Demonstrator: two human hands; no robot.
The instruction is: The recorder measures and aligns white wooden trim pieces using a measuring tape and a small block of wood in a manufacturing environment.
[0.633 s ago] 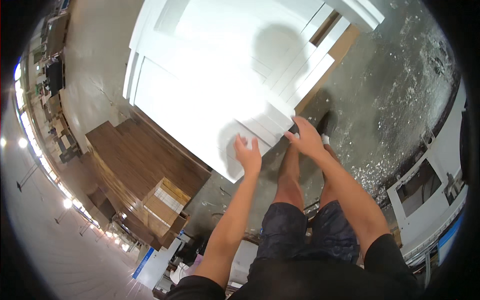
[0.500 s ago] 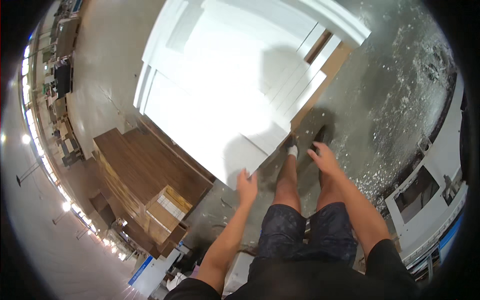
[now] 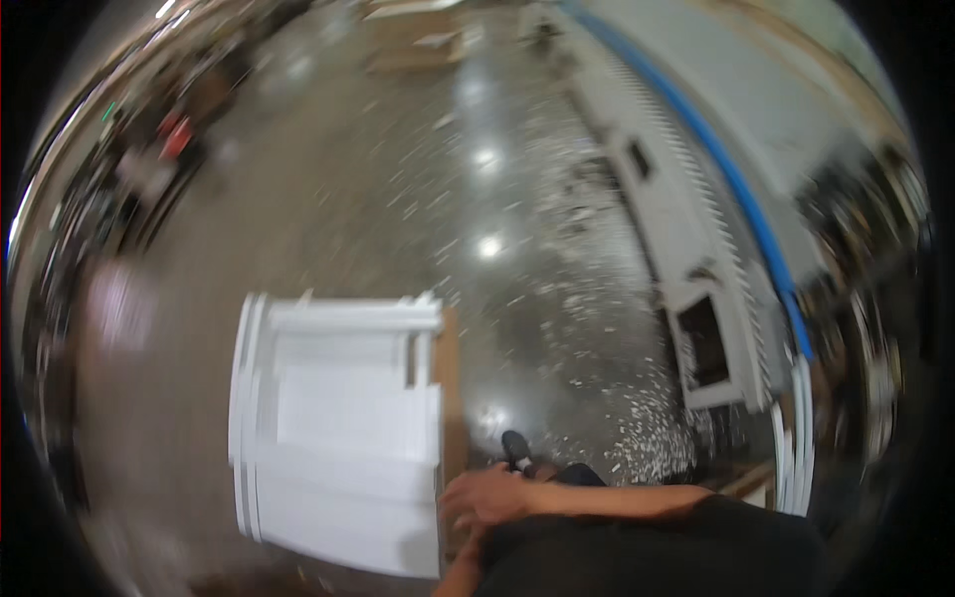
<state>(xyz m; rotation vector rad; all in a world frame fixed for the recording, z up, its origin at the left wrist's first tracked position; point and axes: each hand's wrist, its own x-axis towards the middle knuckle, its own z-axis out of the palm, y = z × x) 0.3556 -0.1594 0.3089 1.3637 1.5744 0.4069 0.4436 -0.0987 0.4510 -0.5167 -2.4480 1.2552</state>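
A stack of white panels [image 3: 343, 497] lies low at the left, with strips of differing lengths along its edges. Brown board [image 3: 451, 398] shows under its right side. My right hand [image 3: 487, 496] reaches across my body to the right of the stack, close to its near right edge. Below it, my left hand [image 3: 464, 542] is mostly hidden behind the right one. Both hands are smeared by motion, and I cannot make out whether they touch each other, the panels or anything else.
To the right stands a long pale machine [image 3: 686, 269] with a blue rail [image 3: 731, 164]. White chips litter the grey floor [image 3: 587, 328] beside it. A brown stack [image 3: 413, 40] stands far ahead. Blurred goods line the far left. My dark shoe [image 3: 516, 450] is near the stack.
My view has swung round and up, so the panel stack now sits lower left and the machine shows at its length. My hands, apart before, have come together beside the stack.
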